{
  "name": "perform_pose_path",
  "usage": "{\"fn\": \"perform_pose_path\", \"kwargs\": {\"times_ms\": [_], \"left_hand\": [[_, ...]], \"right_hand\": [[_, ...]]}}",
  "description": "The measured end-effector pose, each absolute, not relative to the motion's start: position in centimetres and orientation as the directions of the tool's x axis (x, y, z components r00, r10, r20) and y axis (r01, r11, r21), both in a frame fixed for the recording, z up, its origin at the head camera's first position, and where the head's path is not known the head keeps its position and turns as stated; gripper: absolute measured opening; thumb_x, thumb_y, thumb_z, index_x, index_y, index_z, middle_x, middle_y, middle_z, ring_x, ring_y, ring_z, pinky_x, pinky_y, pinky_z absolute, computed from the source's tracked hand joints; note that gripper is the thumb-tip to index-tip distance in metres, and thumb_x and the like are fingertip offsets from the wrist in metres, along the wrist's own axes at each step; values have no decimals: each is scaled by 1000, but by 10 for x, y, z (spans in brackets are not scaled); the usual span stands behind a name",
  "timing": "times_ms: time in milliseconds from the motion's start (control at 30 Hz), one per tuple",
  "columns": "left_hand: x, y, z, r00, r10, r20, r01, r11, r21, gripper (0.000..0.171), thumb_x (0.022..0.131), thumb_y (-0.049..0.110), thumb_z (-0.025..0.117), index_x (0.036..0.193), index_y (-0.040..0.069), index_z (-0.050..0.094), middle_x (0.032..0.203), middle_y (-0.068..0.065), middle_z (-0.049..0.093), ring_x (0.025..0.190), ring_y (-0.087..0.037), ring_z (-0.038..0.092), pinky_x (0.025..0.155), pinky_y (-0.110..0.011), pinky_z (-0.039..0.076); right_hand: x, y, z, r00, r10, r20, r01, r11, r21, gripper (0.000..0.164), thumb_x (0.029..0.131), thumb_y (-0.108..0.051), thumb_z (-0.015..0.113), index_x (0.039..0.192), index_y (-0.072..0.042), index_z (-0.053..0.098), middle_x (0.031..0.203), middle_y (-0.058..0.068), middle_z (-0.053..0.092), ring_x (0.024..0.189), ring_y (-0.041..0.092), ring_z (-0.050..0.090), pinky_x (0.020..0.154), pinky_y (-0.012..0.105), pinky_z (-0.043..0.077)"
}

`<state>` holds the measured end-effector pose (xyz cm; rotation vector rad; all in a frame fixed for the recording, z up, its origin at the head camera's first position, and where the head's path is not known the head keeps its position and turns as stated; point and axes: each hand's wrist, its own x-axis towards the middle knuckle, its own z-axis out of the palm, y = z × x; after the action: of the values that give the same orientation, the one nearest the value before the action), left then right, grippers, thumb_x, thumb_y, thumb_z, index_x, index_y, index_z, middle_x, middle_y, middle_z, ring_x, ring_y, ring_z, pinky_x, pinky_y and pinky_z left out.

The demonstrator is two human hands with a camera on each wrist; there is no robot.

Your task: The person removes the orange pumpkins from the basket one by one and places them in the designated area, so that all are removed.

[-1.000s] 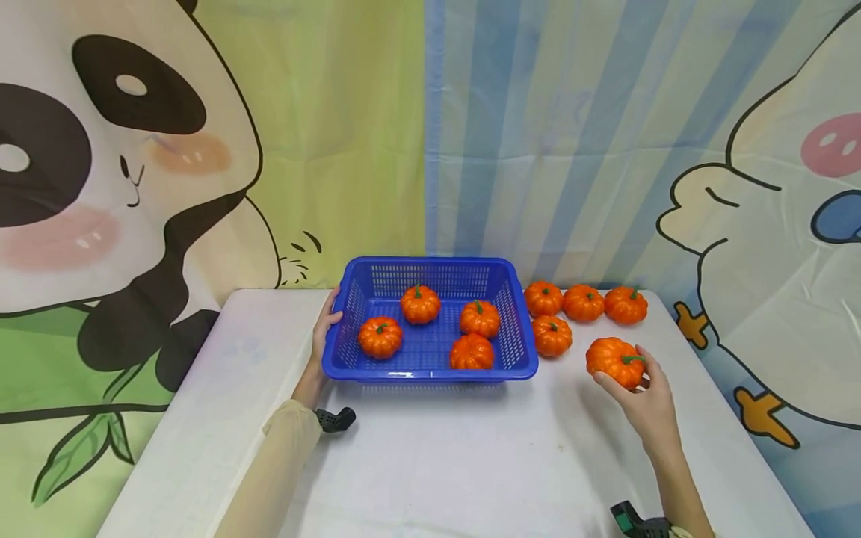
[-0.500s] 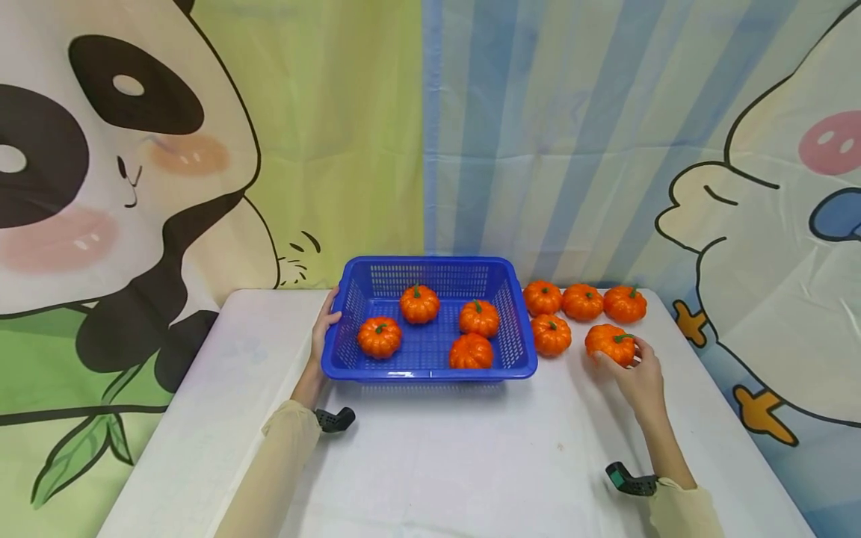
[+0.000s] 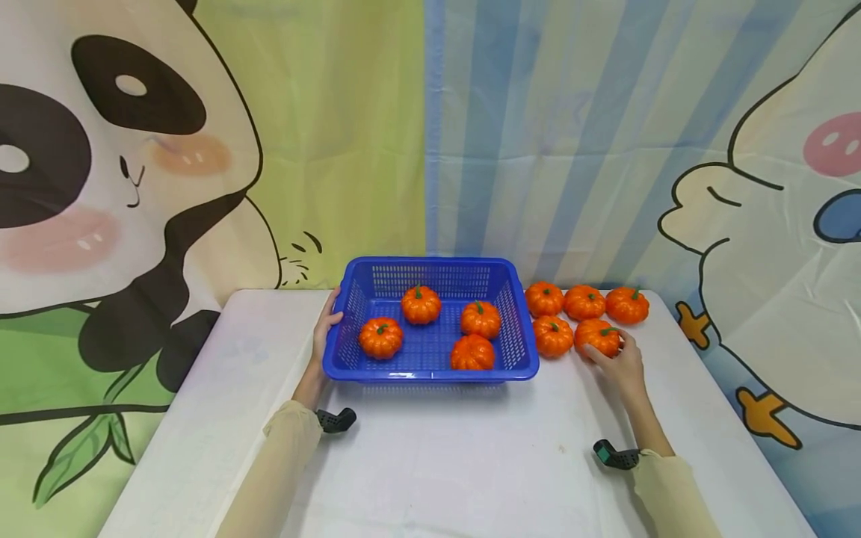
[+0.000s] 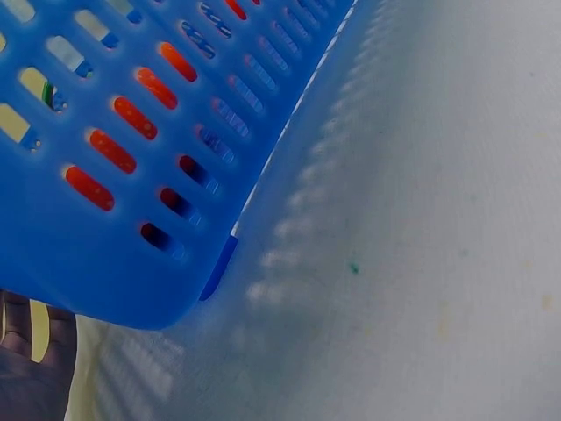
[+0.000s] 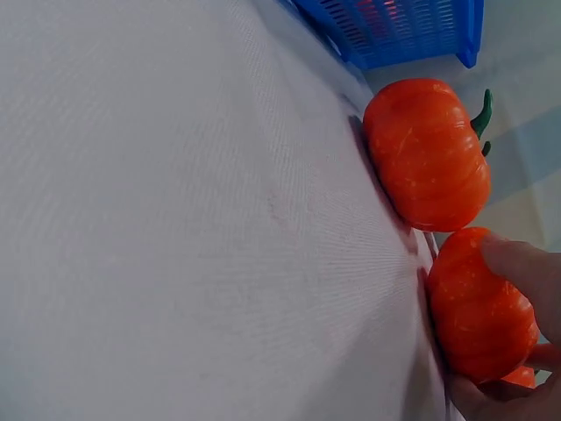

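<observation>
A blue plastic basket [image 3: 430, 375] stands mid-table with several small orange pumpkins inside, one of them a pumpkin [image 3: 380, 338] at its left. My left hand [image 3: 321, 336] holds the basket's left side by the rim; the left wrist view shows part of this hand [image 4: 35, 355] below the basket's slotted wall [image 4: 105, 237]. On the right, my right hand [image 3: 622, 362] grips an orange pumpkin [image 3: 595, 336] with a green stem, low at the table. In the right wrist view, thumb and fingers are round this pumpkin [image 5: 478, 307], which is close beside another pumpkin [image 5: 425, 153].
Right of the basket, a back row has three pumpkins: a left one [image 3: 544, 298], a middle one [image 3: 584, 302] and a right one [image 3: 628, 305]. In front of them sits one pumpkin [image 3: 553, 336] by the basket wall. A printed curtain [image 3: 538, 149] hangs behind the white table [image 3: 457, 456].
My right hand has carried its pumpkin left, back and down, to beside the front pumpkin near the basket. The left hand and basket have stayed put.
</observation>
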<state>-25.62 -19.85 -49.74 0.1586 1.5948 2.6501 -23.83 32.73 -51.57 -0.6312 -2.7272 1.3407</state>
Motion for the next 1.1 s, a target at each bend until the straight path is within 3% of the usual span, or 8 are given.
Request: {"fn": "perform_pose_path", "kwargs": {"times_ms": [300, 500, 700, 833, 967, 1100], "left_hand": [[-254, -198, -496, -992, 96, 78, 23, -470, 882, 61, 99, 6, 16, 157, 20, 9, 166, -6, 3, 152, -31, 8, 124, -49, 8], [-255, -198, -497, -993, 92, 79, 27, -468, 883, 61, 99, 6, 15, 157, 21, 9, 166, -6, 3, 152, -32, 9, 124, -51, 8], [-257, -196, -499, -993, 95, 74, 21, -472, 881, 60, 99, 5, 14, 157, 20, 8, 166, -6, 2, 152, -31, 8, 124, -49, 7], [-257, -195, -501, -993, 95, 67, 14, -473, 881, 61, 98, 4, 14, 157, 20, 8, 166, -7, 4, 152, -32, 9, 124, -49, 8], [-257, -196, -501, -993, 92, 73, 20, -481, 877, 61, 98, 4, 15, 157, 19, 8, 166, -6, 4, 152, -31, 9, 124, -49, 8], [-258, -199, -500, -993, 90, 75, 24, -474, 880, 60, 99, 6, 16, 157, 20, 9, 166, -4, 3, 152, -30, 9, 124, -48, 8]], "right_hand": [[-243, 328, -516, -924, 352, -147, 331, 547, -769, 93, 90, -37, 65, 152, 5, 10, 152, 34, 24, 139, 47, 28, 117, 57, 26], [-242, 330, -514, -923, 349, -161, 342, 554, -759, 103, 87, -45, 66, 153, 3, 3, 154, 34, 17, 140, 48, 24, 116, 60, 24], [-216, 313, -488, -908, 419, 32, 262, 623, -737, 97, 86, -41, 70, 155, -6, 11, 156, 28, 14, 142, 46, 18, 111, 66, 27], [-192, 294, -458, -942, 307, 138, 103, 655, -749, 89, 85, -36, 72, 152, -4, 22, 154, 27, 21, 140, 45, 24, 106, 66, 35], [-170, 275, -430, -985, 141, 100, 11, 626, -780, 86, 88, -40, 68, 152, -4, 23, 154, 26, 26, 136, 47, 33, 102, 62, 40], [-153, 262, -411, -999, 21, 41, -20, 620, -785, 83, 89, -40, 67, 152, -6, 25, 153, 24, 32, 129, 45, 46, 94, 41, 53]]}}
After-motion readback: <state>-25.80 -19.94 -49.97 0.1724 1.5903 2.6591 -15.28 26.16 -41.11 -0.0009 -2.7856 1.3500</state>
